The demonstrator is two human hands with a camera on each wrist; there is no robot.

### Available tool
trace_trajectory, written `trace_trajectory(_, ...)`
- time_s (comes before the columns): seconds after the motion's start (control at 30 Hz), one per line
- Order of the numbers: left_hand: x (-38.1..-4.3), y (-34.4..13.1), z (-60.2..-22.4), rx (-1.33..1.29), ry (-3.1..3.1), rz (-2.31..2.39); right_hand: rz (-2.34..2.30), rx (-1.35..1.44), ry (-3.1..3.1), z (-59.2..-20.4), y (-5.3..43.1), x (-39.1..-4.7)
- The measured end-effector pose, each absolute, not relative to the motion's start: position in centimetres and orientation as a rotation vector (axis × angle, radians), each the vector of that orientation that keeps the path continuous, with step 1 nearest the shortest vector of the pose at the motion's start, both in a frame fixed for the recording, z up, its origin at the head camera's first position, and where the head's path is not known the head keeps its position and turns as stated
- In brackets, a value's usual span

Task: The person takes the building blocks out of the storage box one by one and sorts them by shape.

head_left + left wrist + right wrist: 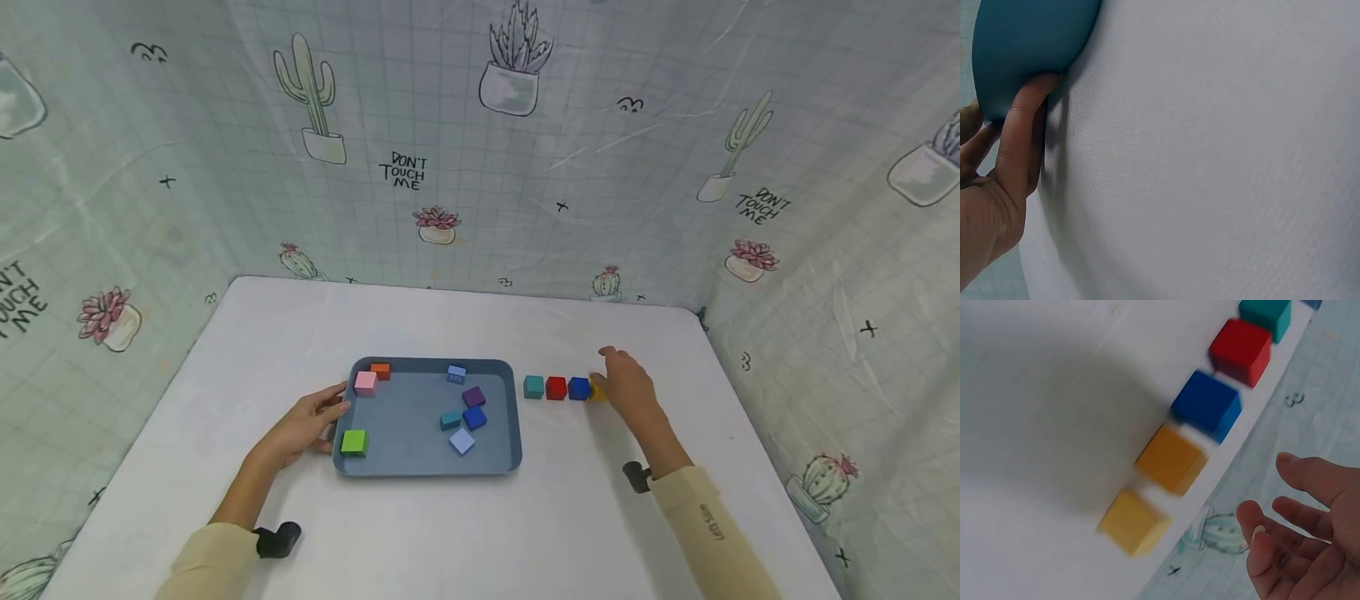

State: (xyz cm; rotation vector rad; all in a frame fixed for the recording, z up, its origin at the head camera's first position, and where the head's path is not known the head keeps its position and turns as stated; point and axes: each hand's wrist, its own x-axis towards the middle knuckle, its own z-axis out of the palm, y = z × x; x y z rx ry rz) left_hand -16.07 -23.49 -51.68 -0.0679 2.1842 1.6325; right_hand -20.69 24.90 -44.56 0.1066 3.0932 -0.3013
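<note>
My left hand [303,425] grips the left end of a blue-grey tray [405,458]; in the left wrist view its fingers [1019,134] press against the tray wall [1035,44]. My right hand [630,385] hovers with nothing in it at the right end of a row of blocks. That row runs from a teal block [533,387] through a red block [556,388] and a blue block [578,388] to an orange block [1172,460] and a pale yellow block [1134,524]. In the head view the right hand hides the row's last part.
Inside the tray lie a pink block [365,383], an orange-red block [380,371], a green block [355,443], a purple block [473,397] and several blue ones. A white table [450,542] carries everything, with patterned cloth [487,167] behind and at the sides.
</note>
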Motion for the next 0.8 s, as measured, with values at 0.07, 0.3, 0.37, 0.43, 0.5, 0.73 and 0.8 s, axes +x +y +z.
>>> trace_trajectory(0.07, -16.0, -23.5, -51.7, -0.065, 2.187, 1.633, -0.349, 0.109, 3.109, -44.8, 23.7, -20.6)
trace_trajectory(0.3, -15.7, -23.3, -51.5, -0.066, 2.192, 1.629, -0.517, -0.049, 3.140, -45.2, 19.2, -19.9)
trace_trajectory(0.37, -15.6, -23.2, -51.5, -0.068, 2.192, 1.630, -0.571, -0.100, 3.128, -45.4, 18.1, -19.7)
trace_trajectory(0.43, -15.5, -23.1, -51.5, -0.069, 2.196, 1.629, -0.622, -0.141, 3.110, -45.6, 17.1, -19.5)
trace_trajectory(0.5, -15.6, -23.1, -51.5, -0.064, 2.198, 1.628, -0.654, -0.180, 3.099, -45.8, 16.2, -19.2)
trace_trajectory(0.73, -15.7, -23.1, -51.5, -0.071, 2.191, 1.628, -0.707, -0.335, 3.018, -46.9, 13.7, -18.4)
trace_trajectory(0.8, -15.7, -23.1, -51.6, -0.062, 2.193, 1.630, -0.702, -0.374, 2.979, -47.2, 13.2, -18.1)
